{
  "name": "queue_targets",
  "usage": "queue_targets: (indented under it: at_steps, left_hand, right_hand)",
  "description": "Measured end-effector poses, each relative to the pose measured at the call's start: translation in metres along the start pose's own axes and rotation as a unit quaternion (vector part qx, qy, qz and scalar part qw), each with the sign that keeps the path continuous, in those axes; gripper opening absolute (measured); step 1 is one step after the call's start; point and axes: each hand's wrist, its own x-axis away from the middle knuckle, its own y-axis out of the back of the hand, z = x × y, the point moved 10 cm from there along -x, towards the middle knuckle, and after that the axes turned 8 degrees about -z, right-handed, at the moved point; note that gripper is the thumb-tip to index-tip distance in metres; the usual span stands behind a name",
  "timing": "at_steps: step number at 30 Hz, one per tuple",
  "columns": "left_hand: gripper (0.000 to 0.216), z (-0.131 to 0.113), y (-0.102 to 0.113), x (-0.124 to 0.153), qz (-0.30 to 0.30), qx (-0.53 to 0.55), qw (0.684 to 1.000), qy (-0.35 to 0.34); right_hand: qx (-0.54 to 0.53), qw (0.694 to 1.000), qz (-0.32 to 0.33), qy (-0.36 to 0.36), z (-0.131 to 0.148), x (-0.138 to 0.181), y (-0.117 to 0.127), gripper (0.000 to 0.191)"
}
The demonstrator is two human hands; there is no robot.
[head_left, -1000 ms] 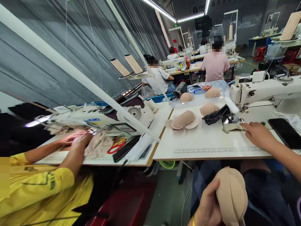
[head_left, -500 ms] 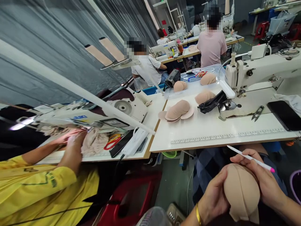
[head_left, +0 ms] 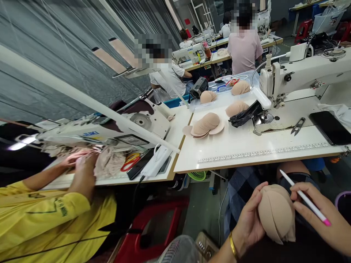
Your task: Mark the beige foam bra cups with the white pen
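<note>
At the far left, a co-worker in a yellow sleeve (head_left: 41,215) is seated at a neighbouring sewing machine (head_left: 104,129), with both hands laid on pale fabric (head_left: 108,164) under its head. Just right of that fabric, red-handled scissors (head_left: 130,163) are seen on the same table.

Further right, on the white worktable (head_left: 246,153), a fanned stack of beige pads (head_left: 206,125) is spread near the table's left edge, and a second, smaller pile (head_left: 236,108) lies behind it beside a crumpled black bag (head_left: 245,116). A white sewing machine (head_left: 301,76) stands at the far right of this table, with thread snips (head_left: 297,125) and a dark phone (head_left: 330,128) lying near it.

Below the table's near edge, over the lap, a beige foam cup (head_left: 275,213) is gripped by the left hand (head_left: 248,224), fingers wrapped round its left rim, a gold bangle (head_left: 232,246) worn at the wrist. The cup is held upright, domed side toward the camera. To its right, a white pen with a pink end (head_left: 304,198) is pinched in the right hand (head_left: 320,219), its white tip pointing up and left, just above the cup's upper right edge.
</note>
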Motion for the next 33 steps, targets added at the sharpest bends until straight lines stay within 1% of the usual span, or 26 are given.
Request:
queue_targets:
  at_steps: [2, 4, 6, 9, 13, 15, 21, 24, 26, 28, 29, 31, 33]
  left_hand:
    - [0.057, 0.0, 0.001, 0.0, -0.006, -0.003, 1.0, -0.004]
    - [0.058, 0.0, 0.0, 0.0, -0.01, -0.008, 1.0, -0.009]
    - [0.061, -0.002, -0.001, 0.002, -0.014, -0.022, 1.0, -0.018]
    - [0.064, -0.004, -0.003, 0.005, -0.017, -0.052, 0.998, -0.028]
    - [0.063, -0.003, -0.006, 0.008, -0.004, -0.068, 0.997, -0.038]
    - [0.063, -0.002, -0.009, 0.009, 0.01, -0.073, 0.996, -0.039]
    - [0.064, -0.012, -0.027, 0.014, 0.052, -0.116, 0.99, -0.068]
    - [0.062, -0.011, -0.037, 0.014, 0.077, -0.122, 0.988, -0.056]
    - [0.06, -0.01, -0.037, 0.011, 0.076, -0.106, 0.99, -0.046]
    - [0.058, -0.007, -0.031, 0.006, 0.054, -0.081, 0.995, -0.031]
    - [0.058, -0.004, -0.026, 0.003, 0.043, -0.068, 0.997, -0.017]
    - [0.058, 0.004, -0.018, 0.0, 0.032, -0.043, 0.999, 0.012]
    - [0.059, 0.011, -0.012, -0.002, 0.029, -0.024, 0.999, 0.031]
  right_hand:
    - [0.032, 0.999, 0.018, 0.009, -0.003, 0.01, -0.004, 0.026]
    - [0.045, 0.999, 0.009, 0.011, -0.007, 0.014, -0.005, 0.029]
    - [0.043, 0.999, -0.002, -0.006, -0.013, 0.015, -0.006, 0.031]
    - [0.029, 0.999, 0.004, -0.029, -0.015, 0.015, -0.009, 0.028]
    - [0.0, 1.0, 0.004, -0.019, 0.001, 0.011, -0.011, 0.024]
    - [-0.013, 1.0, 0.015, -0.015, 0.011, 0.006, -0.014, 0.021]
    - [0.007, 0.999, 0.034, 0.013, 0.044, -0.027, -0.017, 0.014]
    - [-0.003, 0.998, 0.048, 0.032, 0.053, -0.039, -0.022, 0.012]
    - [-0.032, 0.998, 0.008, 0.058, 0.055, -0.042, -0.018, 0.012]
    - [-0.081, 0.993, -0.045, 0.078, 0.05, -0.039, -0.011, 0.016]
    - [-0.112, 0.989, -0.056, 0.078, 0.044, -0.036, -0.012, 0.019]
    - [-0.19, 0.98, -0.036, 0.048, 0.027, -0.028, -0.023, 0.026]
    - [-0.272, 0.962, -0.018, -0.005, 0.008, -0.018, -0.037, 0.028]
